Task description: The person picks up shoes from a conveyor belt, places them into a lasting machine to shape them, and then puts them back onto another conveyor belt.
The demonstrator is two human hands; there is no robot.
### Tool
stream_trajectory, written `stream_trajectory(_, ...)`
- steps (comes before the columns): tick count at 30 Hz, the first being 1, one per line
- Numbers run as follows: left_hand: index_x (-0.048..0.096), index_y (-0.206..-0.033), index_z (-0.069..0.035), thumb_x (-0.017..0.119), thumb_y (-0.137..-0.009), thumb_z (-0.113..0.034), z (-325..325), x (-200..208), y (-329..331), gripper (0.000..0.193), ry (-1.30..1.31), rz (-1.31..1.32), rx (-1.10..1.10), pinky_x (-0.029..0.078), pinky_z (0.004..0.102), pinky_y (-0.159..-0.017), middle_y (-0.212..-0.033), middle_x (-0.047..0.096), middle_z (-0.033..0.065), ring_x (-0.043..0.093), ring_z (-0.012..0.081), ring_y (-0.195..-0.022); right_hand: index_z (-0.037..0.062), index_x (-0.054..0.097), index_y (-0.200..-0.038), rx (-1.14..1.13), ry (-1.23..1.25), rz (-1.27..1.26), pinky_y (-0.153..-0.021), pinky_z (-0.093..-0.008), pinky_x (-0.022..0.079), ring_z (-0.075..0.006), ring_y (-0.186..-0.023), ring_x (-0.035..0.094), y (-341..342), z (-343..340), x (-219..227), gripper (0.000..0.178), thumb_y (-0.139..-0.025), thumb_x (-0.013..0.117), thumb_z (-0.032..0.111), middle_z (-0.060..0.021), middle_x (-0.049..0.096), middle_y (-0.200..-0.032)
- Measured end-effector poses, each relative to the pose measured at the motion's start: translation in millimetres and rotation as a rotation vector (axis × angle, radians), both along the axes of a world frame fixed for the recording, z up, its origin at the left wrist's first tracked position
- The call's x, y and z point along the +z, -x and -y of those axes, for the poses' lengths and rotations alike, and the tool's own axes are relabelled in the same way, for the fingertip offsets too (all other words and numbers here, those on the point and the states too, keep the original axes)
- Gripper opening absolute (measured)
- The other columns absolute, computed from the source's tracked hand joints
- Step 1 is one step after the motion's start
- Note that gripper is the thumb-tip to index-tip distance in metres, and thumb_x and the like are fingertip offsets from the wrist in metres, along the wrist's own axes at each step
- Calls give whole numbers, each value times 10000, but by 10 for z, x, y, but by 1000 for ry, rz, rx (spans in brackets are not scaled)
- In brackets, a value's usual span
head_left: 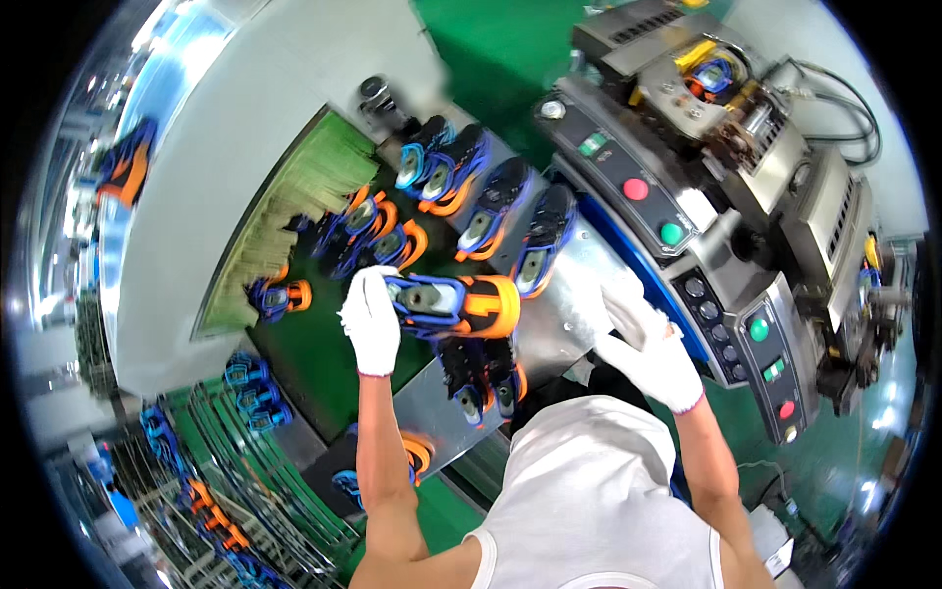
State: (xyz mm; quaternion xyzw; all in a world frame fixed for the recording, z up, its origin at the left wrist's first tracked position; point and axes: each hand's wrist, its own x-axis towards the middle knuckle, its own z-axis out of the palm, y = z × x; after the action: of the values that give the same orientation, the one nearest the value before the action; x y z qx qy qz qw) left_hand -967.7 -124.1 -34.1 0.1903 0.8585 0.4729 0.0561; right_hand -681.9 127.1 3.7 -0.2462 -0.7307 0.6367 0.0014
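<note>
Left hand [371, 320] gripping blue-orange shoe [453, 304], lying crosswise, heel rightward

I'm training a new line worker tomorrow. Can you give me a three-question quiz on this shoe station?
1. True or false: the left hand grips a blue and orange shoe.
2. The right hand is: A) pressing the red button; B) by the metal plate, holding no shoe; C) holding a shoe.
3. What colour are both gloves?

Key: 1 true; 2 B; 3 white.
</note>
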Motion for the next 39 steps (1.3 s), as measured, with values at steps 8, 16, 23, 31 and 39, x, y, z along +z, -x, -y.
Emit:
stream_trajectory(8, 708, -997, -12, 636, -927, -43, -2185, 810, -807, 105, 82, -753, -1022, 546, 410, -685, -889, 688, 120, 683, 313, -784, 38, 585, -1272, 375, -282, -19, -878, -425, 562, -379, -970, 707, 646, -934, 442, 621, -803, 805, 381, -233, 704, -1124)
stream_trajectory(16, 631, -1218, 5, 782, -884, -136, -4683, 1423, -855, 393, -274, -386, -957, 550, 377, -864, -1130, 658, 166, 669, 275, -971, 11, 650, -1278, -338, 432, -74, -790, -296, 549, -107, -902, 646, -845, -1844, -104, 595, -797, 883, 272, -69, 713, -1097)
stream_trajectory(23, 484, -1442, 45, 829, -808, -409, -6738, 402, -322, 853, 227, -453, -845, 493, 440, -1065, -1365, 586, 260, 611, 358, -1248, -35, 555, -1426, -839, 842, -458, -936, -340, 550, -187, -1063, 669, -1823, -1759, 227, 670, -782, 741, -48, -101, 685, -1268)
stream_trajectory(31, 504, -1324, 39, 795, -748, -491, -7476, 59, -235, 835, 541, -537, -767, 525, 476, -978, -1164, 693, 283, 684, 410, -1097, -44, 304, -1593, -1063, 771, -527, -1047, -403, 535, -263, -1223, 636, -1930, -1708, 269, 1044, -665, 779, 21, -169, 560, -1472)
stream_trajectory(39, 583, -1263, -7, 886, -747, -272, -5578, 1329, -240, 654, 27, -309, -627, 550, 366, -906, -1105, 695, 169, 688, 237, -999, -48, 578, -1366, -1131, 675, -425, -742, -365, 632, -237, -839, 740, -1451, -1873, 427, 579, -793, 663, -52, -169, 732, -1085)
